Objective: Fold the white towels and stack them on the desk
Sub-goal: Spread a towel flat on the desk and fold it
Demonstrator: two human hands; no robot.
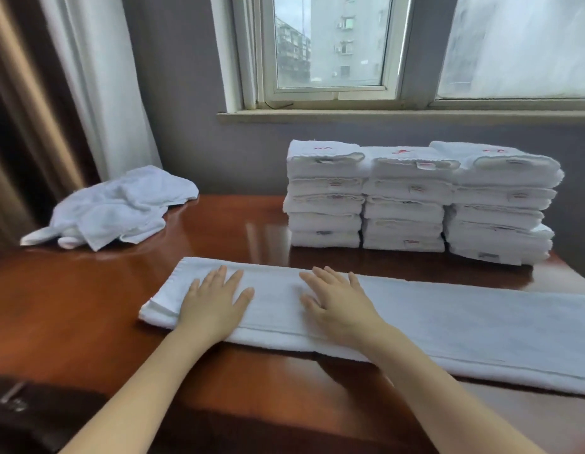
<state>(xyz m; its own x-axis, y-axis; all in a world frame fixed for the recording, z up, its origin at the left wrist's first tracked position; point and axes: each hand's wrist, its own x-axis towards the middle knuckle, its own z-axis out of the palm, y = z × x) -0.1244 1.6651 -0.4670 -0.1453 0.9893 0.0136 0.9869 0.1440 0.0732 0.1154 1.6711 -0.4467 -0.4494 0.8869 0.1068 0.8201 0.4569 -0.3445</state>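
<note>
Head view: left hand (215, 304), right hand (341, 308) flat, fingers straight, atop seemingly folded towel (455, 322).

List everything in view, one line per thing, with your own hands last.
half-folded towel: one, white, a long strip across the near desk
folded towel stacks: three, white, side by side at the back of the desk, below the window
unfolded towels: a crumpled heap, count unclear, white, far left of the desk
desk: one, glossy reddish-brown wood, under everything
window: one, white frame, in the grey wall behind
curtains: white sheer with brown drape, left
dark object: one, blackish, bottom left corner, unidentifiable
left hand: flat on the strip's left end
right hand: flat on the strip, beside the left
</note>
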